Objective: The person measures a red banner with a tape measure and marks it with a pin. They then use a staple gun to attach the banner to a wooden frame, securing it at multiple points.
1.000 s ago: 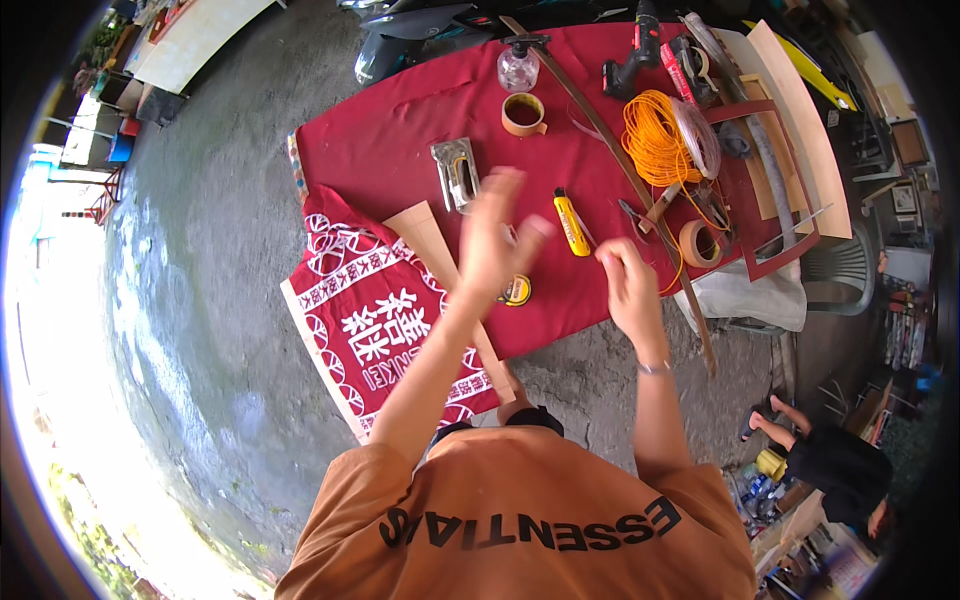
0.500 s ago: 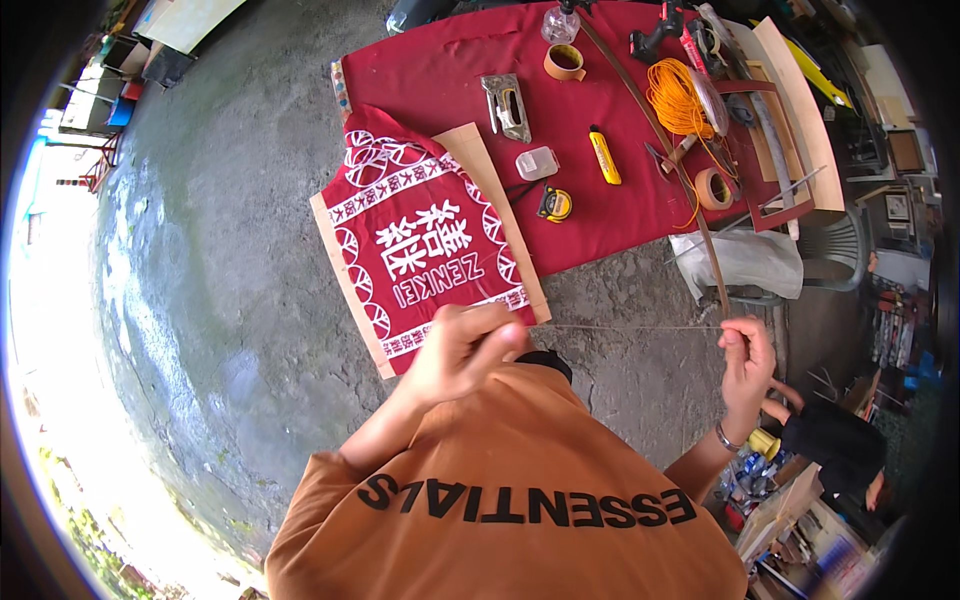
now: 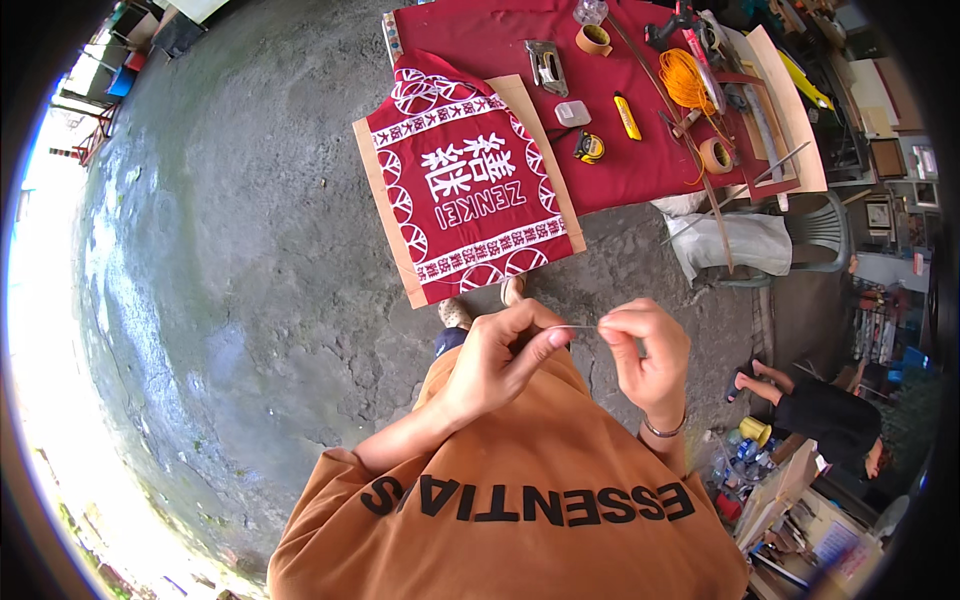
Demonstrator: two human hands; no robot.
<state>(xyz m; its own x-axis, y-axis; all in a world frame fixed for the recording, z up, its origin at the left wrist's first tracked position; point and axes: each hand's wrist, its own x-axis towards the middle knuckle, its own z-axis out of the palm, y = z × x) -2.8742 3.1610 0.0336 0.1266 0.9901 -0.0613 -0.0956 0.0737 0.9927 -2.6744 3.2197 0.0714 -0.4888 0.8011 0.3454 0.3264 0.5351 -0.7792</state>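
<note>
In front of my brown shirt, my left hand (image 3: 492, 358) is closed, pinching a thin pale thread (image 3: 577, 327) between thumb and forefinger. My right hand (image 3: 650, 358), with a bracelet at its wrist, pinches the same thread a short way to the right. Only a short stretch shows between the fingertips; whether more hangs below, I cannot tell. Beyond my hands, a red cloth with white print (image 3: 478, 200) lies over a tan board (image 3: 400, 262), which juts from the table's near left edge. Its far end is bunched up.
On the red-covered table (image 3: 490, 38) lie a staple gun (image 3: 545, 67), clear box (image 3: 572, 112), tape measure (image 3: 590, 148), yellow cutter (image 3: 627, 116), tape roll (image 3: 593, 39) and orange cord (image 3: 684, 78). A chair (image 3: 828, 235) stands to the right; another person (image 3: 825, 415) is at lower right.
My right hand has come left toward my left hand, and the long taut thread between them is now a short stretch. The table and printed cloth sit higher in the view.
</note>
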